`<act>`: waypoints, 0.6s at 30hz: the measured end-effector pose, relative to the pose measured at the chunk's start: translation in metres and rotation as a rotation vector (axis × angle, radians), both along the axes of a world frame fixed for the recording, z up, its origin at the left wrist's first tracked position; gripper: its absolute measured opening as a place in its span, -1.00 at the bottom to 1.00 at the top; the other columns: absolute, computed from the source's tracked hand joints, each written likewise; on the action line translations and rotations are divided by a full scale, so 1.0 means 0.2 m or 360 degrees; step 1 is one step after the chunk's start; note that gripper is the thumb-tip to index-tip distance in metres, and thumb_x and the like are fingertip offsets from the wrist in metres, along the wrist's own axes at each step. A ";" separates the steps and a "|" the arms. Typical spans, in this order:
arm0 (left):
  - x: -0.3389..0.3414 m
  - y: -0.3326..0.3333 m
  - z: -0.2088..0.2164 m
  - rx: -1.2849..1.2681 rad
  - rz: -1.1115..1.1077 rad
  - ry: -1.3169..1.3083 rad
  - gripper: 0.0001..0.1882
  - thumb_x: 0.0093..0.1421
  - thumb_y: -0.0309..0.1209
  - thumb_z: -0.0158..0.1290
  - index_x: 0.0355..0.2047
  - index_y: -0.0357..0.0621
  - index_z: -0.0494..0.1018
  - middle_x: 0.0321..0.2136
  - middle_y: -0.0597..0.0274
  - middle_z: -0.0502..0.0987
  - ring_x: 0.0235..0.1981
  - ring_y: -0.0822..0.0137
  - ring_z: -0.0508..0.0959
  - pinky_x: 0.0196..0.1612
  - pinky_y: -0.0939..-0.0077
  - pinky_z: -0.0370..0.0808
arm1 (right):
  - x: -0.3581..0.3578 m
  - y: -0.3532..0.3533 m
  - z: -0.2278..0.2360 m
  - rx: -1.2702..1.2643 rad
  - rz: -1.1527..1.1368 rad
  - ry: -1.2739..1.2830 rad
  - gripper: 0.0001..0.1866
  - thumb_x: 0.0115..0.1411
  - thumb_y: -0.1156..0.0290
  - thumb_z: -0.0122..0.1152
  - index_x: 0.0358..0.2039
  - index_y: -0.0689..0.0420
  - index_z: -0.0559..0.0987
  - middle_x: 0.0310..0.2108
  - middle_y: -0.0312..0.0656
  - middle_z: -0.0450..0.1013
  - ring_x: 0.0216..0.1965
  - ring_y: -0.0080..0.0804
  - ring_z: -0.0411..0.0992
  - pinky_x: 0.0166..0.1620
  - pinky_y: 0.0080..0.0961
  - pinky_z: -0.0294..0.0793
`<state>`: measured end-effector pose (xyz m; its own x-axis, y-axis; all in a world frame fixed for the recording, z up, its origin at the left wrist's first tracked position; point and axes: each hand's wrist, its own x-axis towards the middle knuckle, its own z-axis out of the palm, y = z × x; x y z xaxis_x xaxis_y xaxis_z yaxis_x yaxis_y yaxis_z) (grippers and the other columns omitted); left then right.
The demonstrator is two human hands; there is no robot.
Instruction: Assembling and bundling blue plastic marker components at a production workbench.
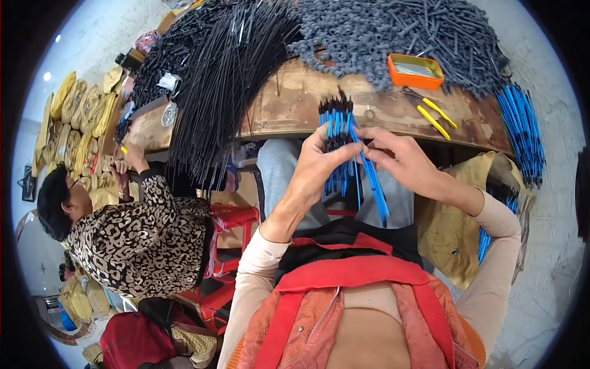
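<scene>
The left hand (322,157) is wrapped around an upright bundle of thin blue rods (333,181) with black ends, held above the lap just short of the table edge, while the right hand (402,157) has its thumb and bent fingers closed on a few slanting blue rods (376,194) at the bundle's right side. The likeliest mishap is a slip: these rods splay away from the rest at their lower ends, and if the left thumb eases off, several could slide down past the knees to the floor. The black tops stand unevenly, so pushing from one side could well skew them further. Below and to the right, an open tan sack (452,215) with more blue rods sits near the right forearm; an elbow swung outward might catch it. Beyond the hands, yellow-handled pliers (435,117) lie on the wooden table (289,98) close to its front edge, where a sleeve could knock them off. Past them, an orange box (418,74) stands against a heap of grey parts (393,31). To the left, a spread of long black rods (215,92) overhangs the edge, crowding the way on that side, and farther left a co-worker (147,227) in a patterned top sits before stacked yellow packages (74,117).
</scene>
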<state>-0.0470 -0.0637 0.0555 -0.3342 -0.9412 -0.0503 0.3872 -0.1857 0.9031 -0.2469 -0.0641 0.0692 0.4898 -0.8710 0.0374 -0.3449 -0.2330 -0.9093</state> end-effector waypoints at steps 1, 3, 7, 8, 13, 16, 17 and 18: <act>0.04 0.00 -0.02 0.0006 0.0003 0.0002 -0.78 0.15 -0.53 0.19 -0.18 -0.21 0.49 -0.40 0.26 0.59 -0.38 0.47 0.57 -0.23 0.59 0.50 | 0.03 -0.03 -0.02 0.0006 0.0003 0.0002 -0.68 0.29 0.50 0.07 0.06 0.26 0.41 -0.33 -0.17 0.53 -0.38 -0.46 0.49 -0.29 -0.50 0.49; 0.10 -0.01 -0.06 -0.0026 0.0062 -0.0048 -0.80 0.15 -0.54 0.19 -0.20 -0.19 0.49 -0.39 0.25 0.59 -0.35 0.45 0.58 -0.20 0.54 0.50 | 0.09 -0.07 -0.06 -0.0427 0.0132 0.0190 -0.71 0.28 0.54 0.06 0.01 0.26 0.42 -0.32 -0.06 0.52 -0.37 -0.23 0.51 -0.28 -0.44 0.48; 0.18 -0.05 -0.17 0.0158 0.0000 0.0181 -0.79 0.15 -0.54 0.19 -0.19 -0.20 0.47 -0.37 0.19 0.61 -0.30 0.42 0.59 -0.19 0.52 0.51 | 0.14 -0.08 -0.10 -0.0390 0.0309 0.0563 -0.73 0.29 0.41 0.07 -0.05 0.26 0.44 -0.13 0.03 0.46 -0.08 0.00 0.44 -0.05 -0.22 0.42; 0.19 -0.08 -0.20 0.0204 0.0025 0.0222 -0.78 0.15 -0.55 0.18 -0.19 -0.21 0.47 -0.36 0.15 0.62 -0.31 0.42 0.60 -0.22 0.53 0.52 | 0.12 -0.08 -0.12 -0.0465 0.0306 0.0614 -0.67 0.30 0.33 0.08 -0.01 0.24 0.44 -0.06 0.03 0.42 0.02 0.00 0.39 0.06 -0.18 0.37; 0.14 -0.29 -0.34 0.0167 0.0036 0.0037 -0.77 0.18 -0.53 0.17 -0.15 -0.25 0.47 -0.36 0.13 0.61 -0.36 0.40 0.61 -0.25 0.53 0.54 | 0.01 -0.19 -0.10 -0.0424 0.0277 0.0762 -0.60 0.29 0.34 0.08 0.11 0.20 0.42 -0.04 0.01 0.44 -0.01 -0.02 0.42 0.06 -0.23 0.40; 0.11 -0.28 -0.32 0.0093 0.0129 0.0042 -0.73 0.22 -0.53 0.13 -0.07 -0.24 0.45 -0.33 0.16 0.58 -0.36 0.42 0.58 -0.23 0.56 0.54 | 0.05 -0.18 -0.08 0.0006 -0.0013 0.0350 -0.57 0.31 0.39 0.03 0.18 0.20 0.36 -0.17 -0.05 0.48 -0.18 -0.30 0.49 -0.04 -0.33 0.47; 0.10 -0.27 -0.31 0.0097 0.0120 0.0037 -0.73 0.22 -0.53 0.13 -0.07 -0.24 0.45 -0.33 0.16 0.58 -0.36 0.42 0.58 -0.23 0.56 0.54 | 0.06 -0.17 -0.08 0.0011 -0.0021 0.0345 -0.57 0.31 0.39 0.03 0.18 0.20 0.36 -0.17 -0.05 0.48 -0.18 -0.30 0.49 -0.04 -0.33 0.47; 0.11 -0.26 -0.29 0.0063 0.0082 0.0045 -0.73 0.22 -0.54 0.13 -0.06 -0.24 0.44 -0.32 0.17 0.58 -0.36 0.43 0.57 -0.22 0.55 0.53 | 0.09 -0.18 -0.08 0.0247 -0.0077 0.0165 -0.56 0.32 0.37 0.03 0.18 0.20 0.35 -0.21 -0.08 0.49 -0.21 -0.32 0.49 -0.08 -0.35 0.47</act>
<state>-0.0257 -0.1164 -0.0031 -0.2873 -0.9546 -0.0792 0.4224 -0.2005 0.8839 -0.2288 -0.0991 0.0529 0.4415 -0.8850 -0.1479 -0.4458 -0.0733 -0.8921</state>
